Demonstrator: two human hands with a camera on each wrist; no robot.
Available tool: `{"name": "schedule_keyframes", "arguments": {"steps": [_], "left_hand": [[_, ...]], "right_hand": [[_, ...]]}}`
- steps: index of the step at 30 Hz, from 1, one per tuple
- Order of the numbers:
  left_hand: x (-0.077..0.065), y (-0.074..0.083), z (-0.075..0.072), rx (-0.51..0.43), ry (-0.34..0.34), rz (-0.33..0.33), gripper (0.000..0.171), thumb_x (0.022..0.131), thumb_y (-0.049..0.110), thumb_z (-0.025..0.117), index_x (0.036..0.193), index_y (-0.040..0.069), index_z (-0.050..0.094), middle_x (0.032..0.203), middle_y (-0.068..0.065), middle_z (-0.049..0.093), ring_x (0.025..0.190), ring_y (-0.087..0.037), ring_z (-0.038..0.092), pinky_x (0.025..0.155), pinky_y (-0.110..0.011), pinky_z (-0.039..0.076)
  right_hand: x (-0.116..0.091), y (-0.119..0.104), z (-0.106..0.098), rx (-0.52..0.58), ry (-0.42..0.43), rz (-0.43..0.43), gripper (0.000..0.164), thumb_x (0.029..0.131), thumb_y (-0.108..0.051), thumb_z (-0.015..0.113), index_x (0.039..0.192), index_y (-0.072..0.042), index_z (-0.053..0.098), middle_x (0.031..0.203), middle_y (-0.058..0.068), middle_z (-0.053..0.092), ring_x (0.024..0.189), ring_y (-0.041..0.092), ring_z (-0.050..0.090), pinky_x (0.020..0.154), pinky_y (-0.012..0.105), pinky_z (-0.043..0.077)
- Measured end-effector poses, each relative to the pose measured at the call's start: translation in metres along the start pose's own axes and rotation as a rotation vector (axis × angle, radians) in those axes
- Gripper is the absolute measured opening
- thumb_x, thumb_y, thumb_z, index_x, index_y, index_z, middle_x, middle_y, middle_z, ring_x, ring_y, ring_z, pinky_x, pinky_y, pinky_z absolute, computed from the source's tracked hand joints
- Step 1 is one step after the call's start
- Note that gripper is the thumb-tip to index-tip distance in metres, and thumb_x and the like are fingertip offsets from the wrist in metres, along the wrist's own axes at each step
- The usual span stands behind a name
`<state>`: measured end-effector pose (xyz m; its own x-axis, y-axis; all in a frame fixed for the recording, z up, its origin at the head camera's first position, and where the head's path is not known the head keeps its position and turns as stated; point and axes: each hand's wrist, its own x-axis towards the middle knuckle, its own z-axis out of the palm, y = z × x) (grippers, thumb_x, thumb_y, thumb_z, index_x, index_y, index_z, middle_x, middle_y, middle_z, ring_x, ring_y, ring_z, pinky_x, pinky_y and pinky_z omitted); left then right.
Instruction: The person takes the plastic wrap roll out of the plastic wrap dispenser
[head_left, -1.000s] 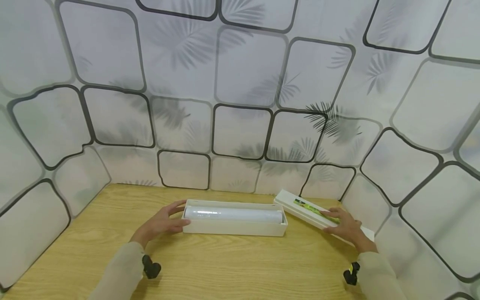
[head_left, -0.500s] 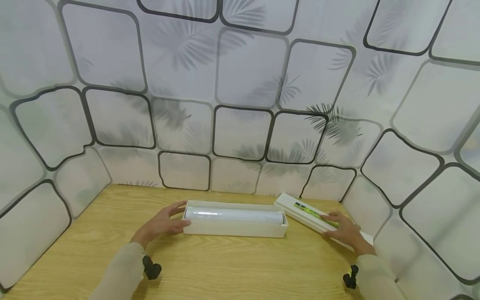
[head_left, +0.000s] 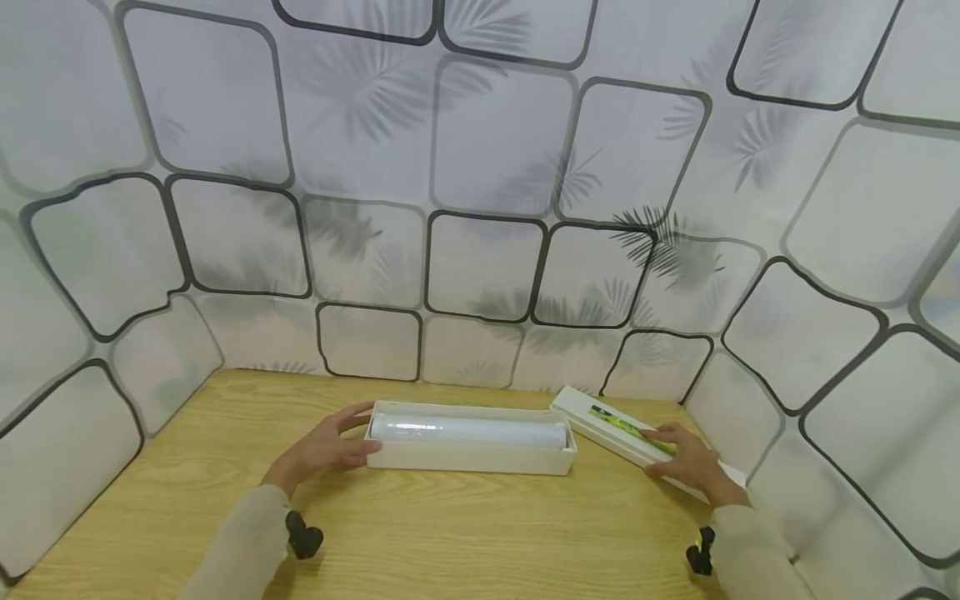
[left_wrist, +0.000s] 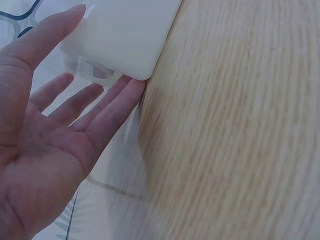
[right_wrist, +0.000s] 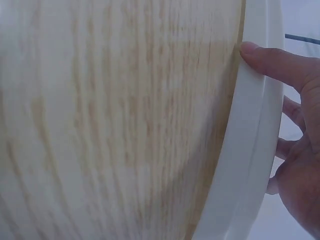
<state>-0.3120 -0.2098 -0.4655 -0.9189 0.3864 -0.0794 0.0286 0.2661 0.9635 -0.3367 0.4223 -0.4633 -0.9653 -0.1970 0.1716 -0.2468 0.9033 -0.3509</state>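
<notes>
A long white plastic box (head_left: 468, 458) lies open on the table, with a shiny roll of clear film (head_left: 465, 430) inside. My left hand (head_left: 326, 443) rests against the box's left end, its thumb along the near side and its relaxed fingers spread at the end. In the left wrist view the fingertips touch the box corner close to the table. To the right, my right hand (head_left: 692, 460) grips a slim white lid (head_left: 592, 421) with a green label (head_left: 615, 419). The right wrist view shows the thumb (right_wrist: 272, 62) on the lid's near side and the other fingers beyond its far side.
The table (head_left: 465, 533) has a light wood grain. A patterned sheet (head_left: 480, 267) with dark outlines and leaf prints rises behind and on both sides. The lid slants, its far left end close to the box's right back corner and its near end by the right side sheet.
My right hand and the lid have shifted very slightly left. My left hand and the box stay in the same place.
</notes>
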Motion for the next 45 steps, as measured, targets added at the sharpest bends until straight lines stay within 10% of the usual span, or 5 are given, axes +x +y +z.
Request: {"name": "schedule_keyframes", "arguments": {"steps": [24, 45], "left_hand": [[0.0, -0.001, 0.0, -0.006, -0.004, -0.004, 0.092, 0.097, 0.023, 0.075, 0.165, 0.007, 0.016, 0.167, -0.035, 0.018, 0.131, -0.04, 0.06, 0.098, -0.042, 0.06], [0.0, 0.001, 0.001, -0.012, 0.0, -0.003, 0.093, 0.097, 0.022, 0.075, 0.165, 0.005, 0.015, 0.167, -0.035, 0.018, 0.131, -0.041, 0.06, 0.098, -0.043, 0.06]], "right_hand": [[0.004, -0.003, -0.011, -0.012, -0.056, -0.117, 0.062, 0.077, -0.033, 0.091, 0.128, -0.003, 0.072, 0.136, 0.038, 0.057, 0.122, 0.062, 0.053, 0.093, 0.077, 0.046], [0.037, -0.075, -0.038, 0.028, -0.285, -0.268, 0.05, 0.088, -0.026, 0.082, 0.128, 0.002, 0.07, 0.132, 0.028, 0.068, 0.115, 0.052, 0.064, 0.093, 0.061, 0.057]]}}
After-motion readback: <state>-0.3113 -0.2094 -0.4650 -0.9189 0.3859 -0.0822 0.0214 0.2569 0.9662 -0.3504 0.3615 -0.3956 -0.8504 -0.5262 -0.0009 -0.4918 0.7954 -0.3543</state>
